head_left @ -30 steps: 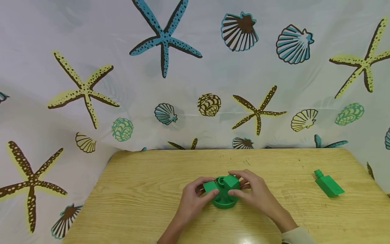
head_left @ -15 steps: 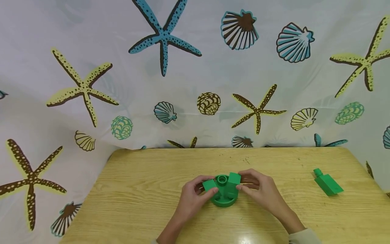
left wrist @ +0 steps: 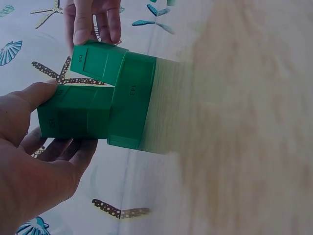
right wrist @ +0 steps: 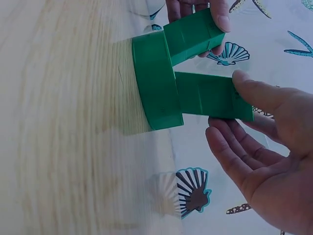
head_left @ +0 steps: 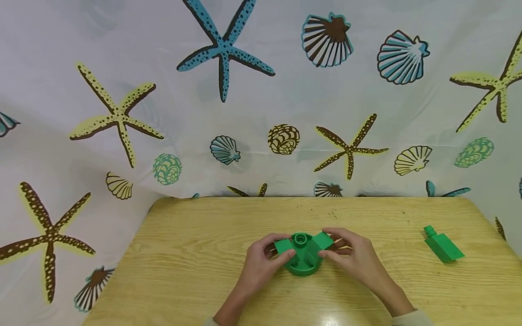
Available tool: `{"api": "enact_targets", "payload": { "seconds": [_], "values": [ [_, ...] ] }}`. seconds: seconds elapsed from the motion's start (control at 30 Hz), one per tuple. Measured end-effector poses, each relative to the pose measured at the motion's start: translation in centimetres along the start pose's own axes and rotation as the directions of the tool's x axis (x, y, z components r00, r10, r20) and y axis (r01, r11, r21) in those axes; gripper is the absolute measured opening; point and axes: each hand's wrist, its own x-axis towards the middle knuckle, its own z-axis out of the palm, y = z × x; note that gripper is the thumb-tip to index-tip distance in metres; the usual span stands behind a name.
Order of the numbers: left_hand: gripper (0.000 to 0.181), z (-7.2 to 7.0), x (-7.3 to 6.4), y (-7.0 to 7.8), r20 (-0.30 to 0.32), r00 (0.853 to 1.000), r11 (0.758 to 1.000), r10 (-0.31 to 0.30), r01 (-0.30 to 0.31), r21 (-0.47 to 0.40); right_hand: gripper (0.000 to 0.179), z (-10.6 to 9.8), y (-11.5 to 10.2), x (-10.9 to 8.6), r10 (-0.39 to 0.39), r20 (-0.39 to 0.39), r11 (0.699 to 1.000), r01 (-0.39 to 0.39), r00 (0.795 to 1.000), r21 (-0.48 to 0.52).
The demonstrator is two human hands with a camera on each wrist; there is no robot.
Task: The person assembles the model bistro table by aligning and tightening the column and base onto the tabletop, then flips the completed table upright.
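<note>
One table (head_left: 191,271) underneath. Left hand (head_left: 261,262) and right hand (head_left: 355,258) flanked the round base (head_left: 303,271), pinching the left block (head_left: 284,245) and right block (head_left: 322,240) on it, respectively. Loose block (head_left: 445,248) lay well right of both, right hand nearer, long axis slanting, peg (head_left: 429,231) pointing away and left.

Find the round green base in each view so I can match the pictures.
Head: base below and slightly right of centre, between left hand and right hand.
Left wrist: base left of centre, slightly high.
Right wrist: base above centre.
Shared landmark: the block gripped by the left hand, seen in all three views.
</note>
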Motion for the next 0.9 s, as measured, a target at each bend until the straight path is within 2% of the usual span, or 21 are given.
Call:
{"api": "enact_targets", "payload": {
  "seconds": [0.1,0.33,0.7,0.9],
  "values": [
    [0.037,0.0,0.1,0.0,0.0,1.0,1.0,0.001,-0.001,-0.003,0.042,-0.5,-0.2,-0.3,-0.013,-0.012,1.0,0.012,1.0,-0.024],
    [0.038,0.0,0.0,0.1,-0.002,1.0,1.0,-0.001,0.001,0.003,0.031,-1.3,-0.1,-0.9,-0.038,0.024,0.999,0.037,0.999,0.037],
    [0.038,0.2,-0.4,0.0,-0.006,1.0,1.0,0.0,0.0,0.002,0.032,-0.4,0.0,-1.4,0.0,0.068,0.996,-0.006,0.998,0.086],
    [0.038,0.3,-0.7,-0.1,-0.004,1.0,1.0,-0.005,0.005,-0.014,0.049,0.0,0.4,-1.3,-0.114,0.142,0.993,0.111,0.983,0.03]
  ]
}}
